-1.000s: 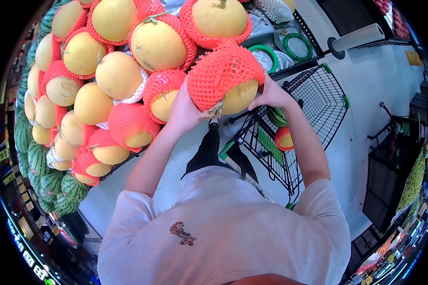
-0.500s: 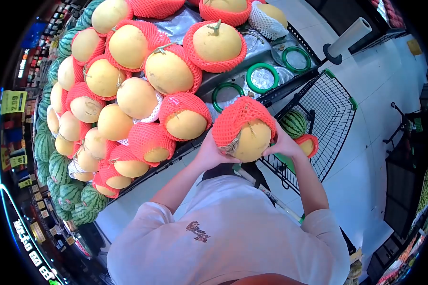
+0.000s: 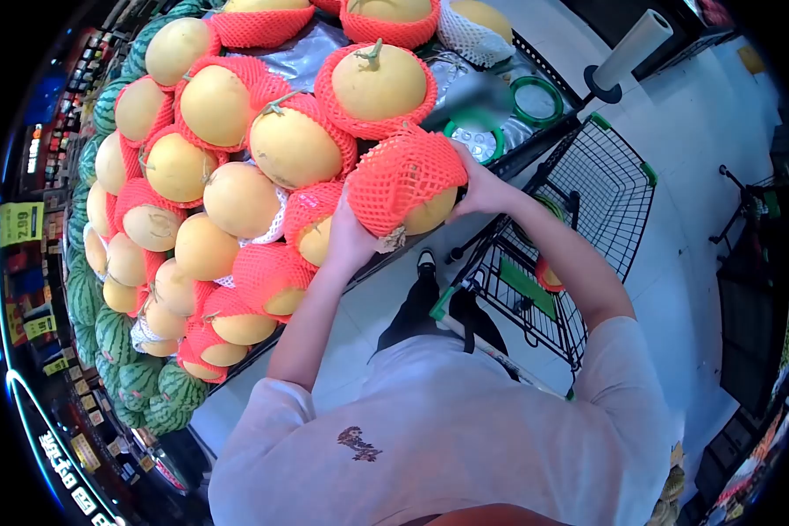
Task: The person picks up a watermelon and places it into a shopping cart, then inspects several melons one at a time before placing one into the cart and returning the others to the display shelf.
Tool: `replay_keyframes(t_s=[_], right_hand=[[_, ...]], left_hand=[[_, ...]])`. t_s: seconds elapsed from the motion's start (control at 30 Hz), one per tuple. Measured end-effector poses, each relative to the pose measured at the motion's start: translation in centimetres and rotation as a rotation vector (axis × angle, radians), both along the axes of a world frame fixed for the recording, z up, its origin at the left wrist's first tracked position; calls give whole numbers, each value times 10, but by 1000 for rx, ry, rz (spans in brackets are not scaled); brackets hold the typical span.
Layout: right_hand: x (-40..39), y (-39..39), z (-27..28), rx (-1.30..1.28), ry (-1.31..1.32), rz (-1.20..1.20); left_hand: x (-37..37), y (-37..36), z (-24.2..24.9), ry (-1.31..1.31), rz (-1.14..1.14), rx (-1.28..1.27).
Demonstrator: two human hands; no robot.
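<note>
A yellow melon in a red foam net (image 3: 408, 180) is held between both hands at the front edge of the melon display. My left hand (image 3: 352, 235) presses on its left side, close to a netted melon (image 3: 314, 219) on the pile. On the melon's right side rests my right hand (image 3: 478, 186), partly hidden behind the fruit. Just behind it lies a larger melon in a red net (image 3: 379, 83). Green rings (image 3: 536, 101) sit on the silvery display surface to the right.
A wire shopping cart (image 3: 600, 202) with a green panel stands at the right, holding a red-netted fruit (image 3: 548, 274). Watermelons (image 3: 138, 379) are piled at the left. A roll on a post (image 3: 631, 53) rises beyond the display corner.
Both hands have moved the netted melon up and to the left, over the display edge, and it has turned so more net faces up. The view has shifted slightly.
</note>
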State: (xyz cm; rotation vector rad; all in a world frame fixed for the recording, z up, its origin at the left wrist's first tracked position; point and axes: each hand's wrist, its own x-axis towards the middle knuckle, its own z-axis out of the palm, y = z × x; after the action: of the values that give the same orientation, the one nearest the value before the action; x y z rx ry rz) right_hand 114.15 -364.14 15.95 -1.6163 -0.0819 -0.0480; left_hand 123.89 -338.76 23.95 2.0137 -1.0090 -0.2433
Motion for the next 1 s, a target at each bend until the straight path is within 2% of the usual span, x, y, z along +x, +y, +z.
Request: replay_keyframes(t_s=[0.1,0.23,0.3,0.37,0.43,0.47,0.53,0.6,0.67,0.83,0.87,0.9,1.0], right_hand=[[4,-8,-10,-40,15,-5],[-9,-13,-4,22,15,20],[-17,-16,3,111,84,38],[-42,-11,6,60,118,18],[-39,7,-23,212,251,-99],[-44,11,-39,218,283,-74],[-84,-7,-53,454,410,-170],[-123,-19,-27,454,440,-216],[-144,0,-7,447,467,-259],[-196,19,-33,590,472,-403],[-202,26,-38,608,503,-422],[-206,41,-35,646,526,-451],[-214,65,1,624,503,-456]], left_hand=[[9,-7,-19,-33,17,60],[-3,-10,-5,45,7,140],[-8,-14,-1,57,-21,121],[-26,-16,9,151,4,23],[-4,3,-26,174,-3,44],[0,5,-39,267,-21,53],[-18,-18,-45,315,-80,101],[-42,-34,-25,280,-106,117],[-55,-20,-8,277,-143,143],[-84,-8,-43,404,-151,54],[-89,-4,-47,481,-120,131],[-90,6,-40,552,-102,226],[-98,23,-9,569,-90,140]])
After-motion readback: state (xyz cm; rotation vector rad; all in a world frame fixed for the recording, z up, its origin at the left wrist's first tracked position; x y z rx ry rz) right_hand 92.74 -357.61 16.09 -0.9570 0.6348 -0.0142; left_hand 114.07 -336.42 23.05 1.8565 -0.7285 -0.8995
